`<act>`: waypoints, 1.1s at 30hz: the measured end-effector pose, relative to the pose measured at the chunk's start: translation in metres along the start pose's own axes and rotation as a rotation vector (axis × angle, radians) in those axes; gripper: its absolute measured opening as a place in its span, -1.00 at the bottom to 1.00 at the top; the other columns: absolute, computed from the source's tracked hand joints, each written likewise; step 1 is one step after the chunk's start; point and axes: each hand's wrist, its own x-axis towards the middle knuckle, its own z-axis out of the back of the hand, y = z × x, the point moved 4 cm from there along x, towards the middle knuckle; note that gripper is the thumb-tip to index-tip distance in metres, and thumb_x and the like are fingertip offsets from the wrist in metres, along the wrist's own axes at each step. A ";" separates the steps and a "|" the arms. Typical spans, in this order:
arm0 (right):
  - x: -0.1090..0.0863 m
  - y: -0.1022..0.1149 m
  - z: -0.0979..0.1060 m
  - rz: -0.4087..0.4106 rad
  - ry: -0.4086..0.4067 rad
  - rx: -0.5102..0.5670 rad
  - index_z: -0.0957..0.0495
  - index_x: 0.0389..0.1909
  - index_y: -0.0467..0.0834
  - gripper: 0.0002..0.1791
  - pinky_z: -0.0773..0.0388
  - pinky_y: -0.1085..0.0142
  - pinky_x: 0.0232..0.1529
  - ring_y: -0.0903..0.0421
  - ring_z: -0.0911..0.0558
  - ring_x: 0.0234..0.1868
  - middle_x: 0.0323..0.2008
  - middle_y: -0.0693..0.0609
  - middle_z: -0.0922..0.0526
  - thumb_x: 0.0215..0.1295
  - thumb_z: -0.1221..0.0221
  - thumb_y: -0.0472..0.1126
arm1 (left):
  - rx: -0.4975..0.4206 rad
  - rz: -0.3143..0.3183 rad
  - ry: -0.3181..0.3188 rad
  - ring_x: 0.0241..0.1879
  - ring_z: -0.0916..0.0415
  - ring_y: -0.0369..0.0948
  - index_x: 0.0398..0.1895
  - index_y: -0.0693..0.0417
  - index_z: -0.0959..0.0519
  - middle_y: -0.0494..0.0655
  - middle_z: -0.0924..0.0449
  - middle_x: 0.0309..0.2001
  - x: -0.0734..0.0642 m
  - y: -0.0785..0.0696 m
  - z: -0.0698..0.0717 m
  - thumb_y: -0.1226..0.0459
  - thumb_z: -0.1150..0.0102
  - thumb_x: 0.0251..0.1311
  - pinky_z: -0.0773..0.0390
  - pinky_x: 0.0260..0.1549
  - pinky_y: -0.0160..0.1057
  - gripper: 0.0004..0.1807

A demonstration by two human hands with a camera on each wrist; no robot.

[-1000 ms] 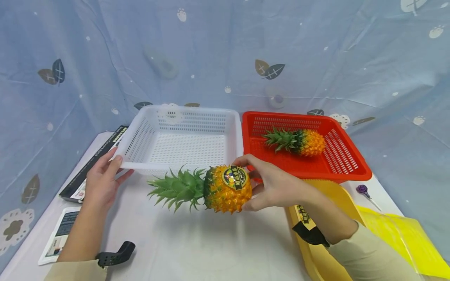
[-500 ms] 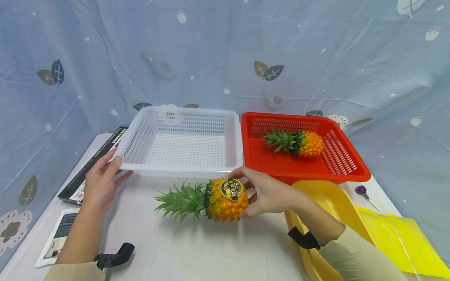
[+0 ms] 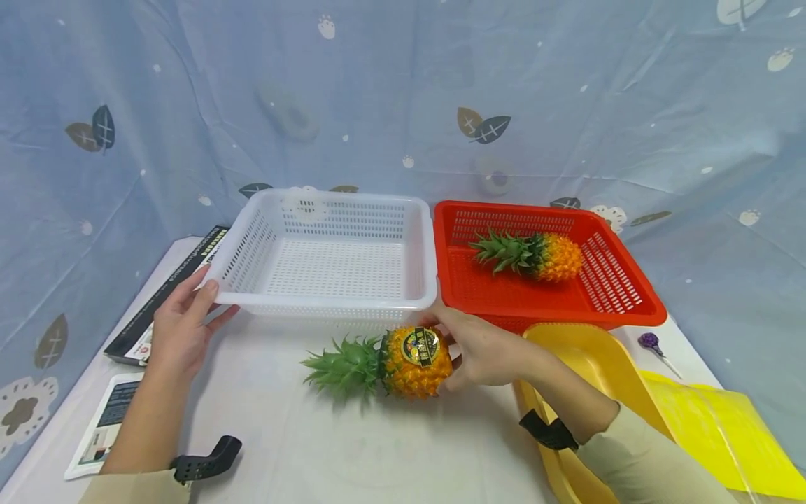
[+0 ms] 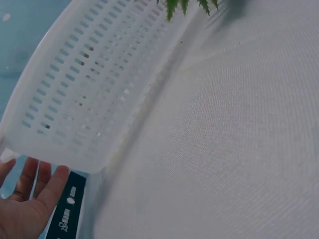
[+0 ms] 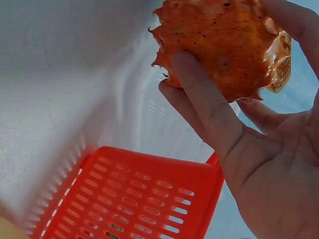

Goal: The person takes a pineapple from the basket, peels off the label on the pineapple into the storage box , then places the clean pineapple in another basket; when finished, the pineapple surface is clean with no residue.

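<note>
My right hand [image 3: 488,350] grips an orange pineapple [image 3: 412,371] by its base end, the green leaves [image 3: 346,367] pointing left. A round black-and-gold sticker [image 3: 420,346] shows on its upper side. The fruit lies level just in front of the white basket [image 3: 334,303], low over the table; whether it touches the surface I cannot tell. In the right wrist view, fingers curve round the spiky orange skin [image 5: 219,55]. At the basket's front left corner, my left hand [image 3: 179,329] holds the rim, thumb against it and fingers beside and below the corner.
A red basket [image 3: 535,302] right of the white one holds another pineapple [image 3: 554,257]. Nearer on the right are a yellow tub [image 3: 585,350], a purple lollipop [image 3: 650,341] and a bright yellow packet [image 3: 724,427]. A black box [image 3: 170,294] and a white packet [image 3: 107,420] lie left.
The pineapple in my right hand has come down and nearer to me, shifting slightly right, away from the white basket's front rim. My left hand stays at the basket corner.
</note>
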 end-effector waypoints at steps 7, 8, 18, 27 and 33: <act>0.002 -0.004 0.001 0.002 -0.014 -0.062 -0.21 0.40 -0.09 -0.01 -0.69 0.30 0.03 0.01 -0.54 0.17 0.28 0.01 -0.49 -0.02 -0.58 -0.27 | -0.003 -0.010 0.009 -0.02 -0.61 -0.37 0.58 -0.19 -0.29 -0.29 -0.46 0.17 0.001 0.000 -0.001 0.15 -0.26 0.42 -0.73 -0.21 -0.36 -0.31; 0.003 -0.004 0.000 0.000 -0.013 -0.064 -0.20 0.40 -0.08 0.00 -0.68 0.30 0.03 0.00 -0.53 0.18 0.27 0.01 -0.48 -0.02 -0.58 -0.27 | -0.004 -0.009 0.009 -0.02 -0.61 -0.37 0.58 -0.19 -0.29 -0.29 -0.46 0.17 0.001 0.000 -0.001 0.15 -0.26 0.42 -0.73 -0.21 -0.35 -0.31; 0.004 -0.009 -0.004 -0.023 -0.002 -0.128 -0.24 0.33 -0.06 -0.06 -0.70 0.18 0.02 0.06 -0.54 0.07 0.18 0.02 -0.52 -0.02 -0.59 -0.27 | 0.019 0.002 -0.012 0.00 -0.60 -0.36 0.57 -0.24 -0.31 -0.28 -0.45 0.20 0.001 0.000 0.000 0.12 -0.27 0.41 -0.73 -0.21 -0.33 -0.32; 0.004 -0.009 -0.003 -0.065 0.010 -0.150 -0.21 0.37 -0.03 -0.04 -0.64 0.12 0.17 0.10 -0.53 0.14 0.20 0.09 -0.49 -0.01 -0.59 -0.25 | 0.032 -0.007 -0.029 0.02 -0.60 -0.34 0.55 -0.25 -0.34 -0.23 -0.44 0.28 0.001 -0.001 -0.002 0.10 -0.29 0.40 -0.73 -0.22 -0.35 -0.32; 0.004 -0.008 -0.002 -0.071 0.030 -0.156 -0.20 0.38 0.00 -0.04 -0.56 0.12 0.31 0.14 -0.49 0.23 0.23 0.14 -0.47 0.02 -0.56 -0.27 | 0.049 -0.003 -0.044 0.03 -0.58 -0.34 0.55 -0.23 -0.34 -0.24 -0.43 0.26 0.001 -0.002 -0.002 0.10 -0.28 0.40 -0.73 -0.23 -0.37 -0.33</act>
